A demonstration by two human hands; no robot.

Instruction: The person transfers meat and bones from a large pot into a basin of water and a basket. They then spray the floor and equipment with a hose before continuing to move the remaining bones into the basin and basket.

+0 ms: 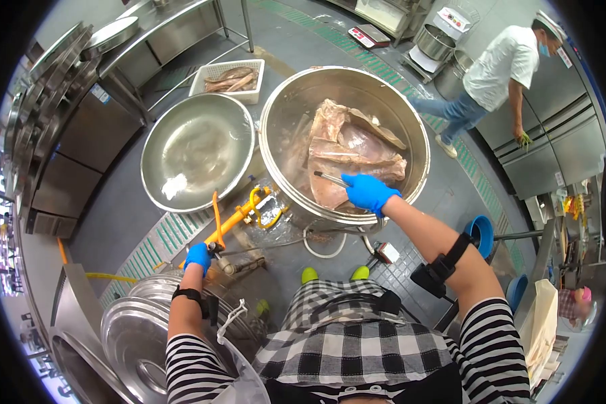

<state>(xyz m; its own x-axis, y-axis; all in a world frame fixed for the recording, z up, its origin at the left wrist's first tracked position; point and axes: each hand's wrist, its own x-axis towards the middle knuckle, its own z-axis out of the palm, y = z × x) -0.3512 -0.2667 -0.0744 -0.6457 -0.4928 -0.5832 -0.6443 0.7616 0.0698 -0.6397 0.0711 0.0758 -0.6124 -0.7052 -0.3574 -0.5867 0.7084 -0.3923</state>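
My right hand (370, 194), in a blue glove, is closed round a metal-looking tool (330, 178) whose thin end points left over the large pot. Large pieces of pale brown meat (357, 151) lie in that round steel pot (422, 145). Lower left, my left hand (197, 258), also gloved in blue, is closed at a dark fitting (214, 248) by the end of a yellow pipe (230, 225). An orange hose (217, 215) rises beside the pipe. Left of the pot stands a wide metal basin (198, 148) with a wet, shiny bottom.
A white basket (252, 96) of meat stands behind the basin. Steel lids (131, 337) lean at lower left. A person in white (495, 71) walks at upper right. Blue buckets (479, 232) stand right, a red scale (369, 36) at the back.
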